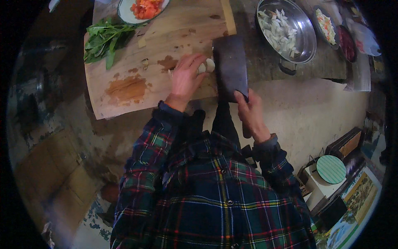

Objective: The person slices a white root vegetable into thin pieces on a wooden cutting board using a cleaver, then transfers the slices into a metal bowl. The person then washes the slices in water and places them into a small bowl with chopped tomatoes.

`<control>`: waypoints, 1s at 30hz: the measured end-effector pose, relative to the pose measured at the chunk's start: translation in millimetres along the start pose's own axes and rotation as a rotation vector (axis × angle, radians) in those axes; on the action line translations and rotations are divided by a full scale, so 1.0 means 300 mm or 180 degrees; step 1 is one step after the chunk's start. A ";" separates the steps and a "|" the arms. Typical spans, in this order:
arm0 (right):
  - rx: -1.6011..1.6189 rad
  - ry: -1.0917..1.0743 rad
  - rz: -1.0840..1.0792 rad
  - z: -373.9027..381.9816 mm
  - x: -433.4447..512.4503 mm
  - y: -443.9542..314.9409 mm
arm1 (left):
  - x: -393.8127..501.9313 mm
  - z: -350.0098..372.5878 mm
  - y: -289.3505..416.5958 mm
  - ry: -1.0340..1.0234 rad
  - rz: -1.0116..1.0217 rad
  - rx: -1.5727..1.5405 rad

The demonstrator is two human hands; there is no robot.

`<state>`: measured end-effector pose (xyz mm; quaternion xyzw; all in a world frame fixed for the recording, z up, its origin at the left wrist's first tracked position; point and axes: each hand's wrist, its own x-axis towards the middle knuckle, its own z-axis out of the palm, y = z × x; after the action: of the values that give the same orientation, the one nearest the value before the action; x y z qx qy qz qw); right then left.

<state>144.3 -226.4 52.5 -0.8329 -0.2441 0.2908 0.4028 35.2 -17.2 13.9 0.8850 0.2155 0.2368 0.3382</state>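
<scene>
My left hand (187, 74) holds down a pale, whitish piece of food (210, 65) on the wooden cutting board (174, 37); its kind I cannot tell. Just right of that piece, my right hand (251, 112) grips the handle of a broad, dark cleaver (231, 62). The blade lies over the board's right edge, close to the fingertips of my left hand. Leafy greens (107, 40) rest at the board's upper left. Beside them at the top, a plate (124, 15) holds chopped red pieces, perhaps tomato (147, 9). Wet brown stains mark the board.
Right of the board, a metal pan (306, 34) with a black handle holds pale cut pieces. Farther right stand a dish of shredded vegetables (326, 26), a dish with dark red contents (346, 43) and a plastic bag (367, 37). A round green stool-like top (331, 169) is at lower right.
</scene>
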 end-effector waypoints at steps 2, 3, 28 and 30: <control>0.0045 0.0136 0.0039 -0.014 -0.028 -0.011 | -0.041 -0.021 -0.012 -0.0101 0.0087 0.0347; 0.0144 0.0127 0.0161 -0.020 -0.033 -0.019 | -0.056 -0.029 -0.019 -0.0146 0.0102 0.0521; -0.1388 -0.0002 -0.0799 -0.186 0.076 -0.043 | -0.033 0.033 0.017 -0.0170 0.0131 0.0625; -0.1660 -0.0137 -0.0879 -0.206 0.108 -0.051 | -0.009 0.061 0.050 -0.0363 -0.0202 0.0616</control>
<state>206.9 -229.9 86.9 -0.8608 -0.4301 0.1784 0.2056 46.6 -37.8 11.6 0.9182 0.2457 0.1533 0.2701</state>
